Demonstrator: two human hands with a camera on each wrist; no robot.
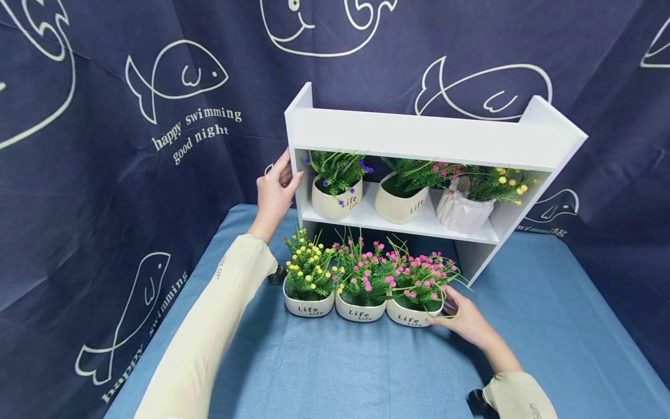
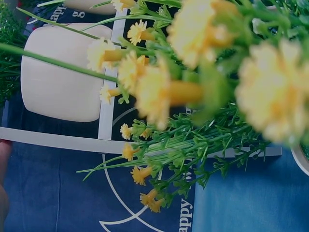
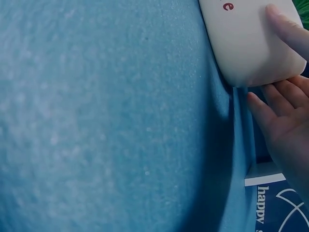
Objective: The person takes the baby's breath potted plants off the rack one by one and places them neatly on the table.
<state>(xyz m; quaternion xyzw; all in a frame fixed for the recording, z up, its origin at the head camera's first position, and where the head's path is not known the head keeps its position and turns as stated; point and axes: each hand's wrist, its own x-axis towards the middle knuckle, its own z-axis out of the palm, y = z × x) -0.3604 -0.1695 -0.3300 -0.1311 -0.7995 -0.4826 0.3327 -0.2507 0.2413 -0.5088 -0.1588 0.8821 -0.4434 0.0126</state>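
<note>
plainly, our right hand has thumb and fingers closed round the outer end of the rightmost pink-flowered pot, which sits on the blue cloth. up and left of that grip, our left hand rests against the white shelf; we cannot tell how firmly. pushing inward could shove the middle pot, just left of our hold.

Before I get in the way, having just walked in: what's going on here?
A person's left grip holds the side of a white shelf, while the right grip holds the rightmost pink-flowered pot in the front row. Beside it stand the middle pink-flowered pot and a yellow-flowered pot, on blue cloth. Three more potted plants stand on the shelf.
</note>
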